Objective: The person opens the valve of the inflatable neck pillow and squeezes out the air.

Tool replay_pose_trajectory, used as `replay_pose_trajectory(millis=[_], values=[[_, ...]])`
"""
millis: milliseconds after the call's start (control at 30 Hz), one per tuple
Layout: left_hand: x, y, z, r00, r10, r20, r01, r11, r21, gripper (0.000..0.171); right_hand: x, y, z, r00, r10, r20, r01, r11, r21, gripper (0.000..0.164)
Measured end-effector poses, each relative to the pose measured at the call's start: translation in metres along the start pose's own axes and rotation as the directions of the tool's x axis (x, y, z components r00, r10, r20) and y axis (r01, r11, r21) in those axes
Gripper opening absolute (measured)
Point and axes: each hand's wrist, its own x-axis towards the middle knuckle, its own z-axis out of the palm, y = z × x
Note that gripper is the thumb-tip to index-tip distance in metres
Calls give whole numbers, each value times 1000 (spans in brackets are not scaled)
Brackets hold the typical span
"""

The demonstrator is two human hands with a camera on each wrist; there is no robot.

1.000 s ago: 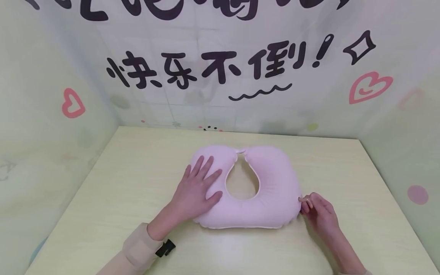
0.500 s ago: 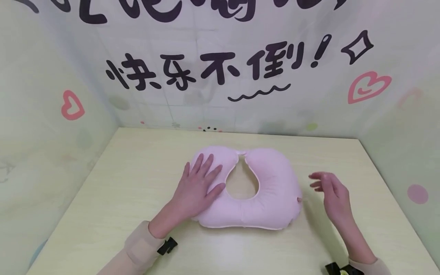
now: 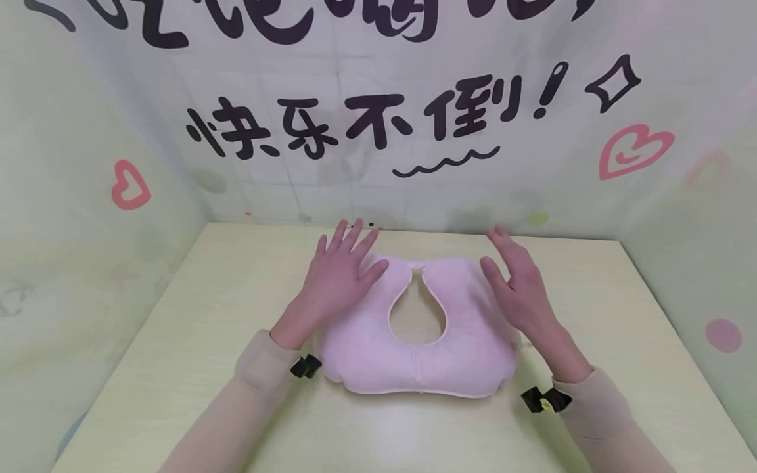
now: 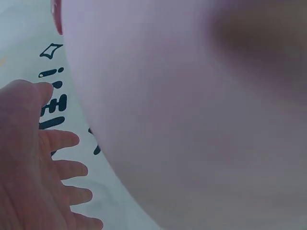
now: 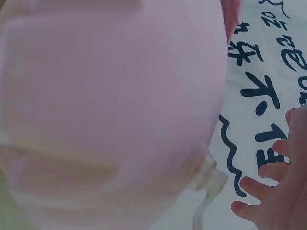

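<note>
A pink U-shaped inflated neck pillow [image 3: 414, 368] lies on the table, its two ends meeting at the far side. My left hand [image 3: 334, 276] is over its upper left lobe with fingers spread; in the left wrist view a gap shows between those fingers [image 4: 72, 168] and the pillow's blurred pink surface [image 4: 158, 120]. Over the right lobe is my right hand [image 3: 523, 289], fingers extended and thumb apart, holding nothing. A clear valve [image 5: 211, 178] sticks out of the pillow's side in the right wrist view, near the right hand's fingers.
The pale wooden table [image 3: 195, 315] ends at a back wall [image 3: 355, 190] printed with dark characters. Side walls with pink hearts stand left and right. Both forearms wear beige sleeves, with black clips [image 3: 305, 366] at the wrists.
My right hand let go at the pillow's right edge, drew back, then came forward over the right lobe. My left hand has moved forward and up off the pillow's left side.
</note>
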Motion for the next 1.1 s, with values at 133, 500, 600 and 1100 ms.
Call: replay_pose_trajectory(millis=[133, 500, 600, 1100], values=[[7, -5, 4, 1000, -8, 27, 8, 1000, 14, 67, 11, 4, 10, 988, -35, 150, 56, 988, -142, 52], [9, -1, 25, 976, 126, 176, -135, 990, 40, 67, 15, 7, 32, 875, -16, 484, 210, 913, -349, 62], [7, 2, 28, 972, 141, 188, -154, 987, 54, 67, 11, 6, 37, 856, -6, 517, 218, 911, -351, 63], [1, 4, 43, 966, 122, 227, -138, 989, 55, 64, 0, 13, 55, 819, -7, 574, 279, 879, -387, 63]])
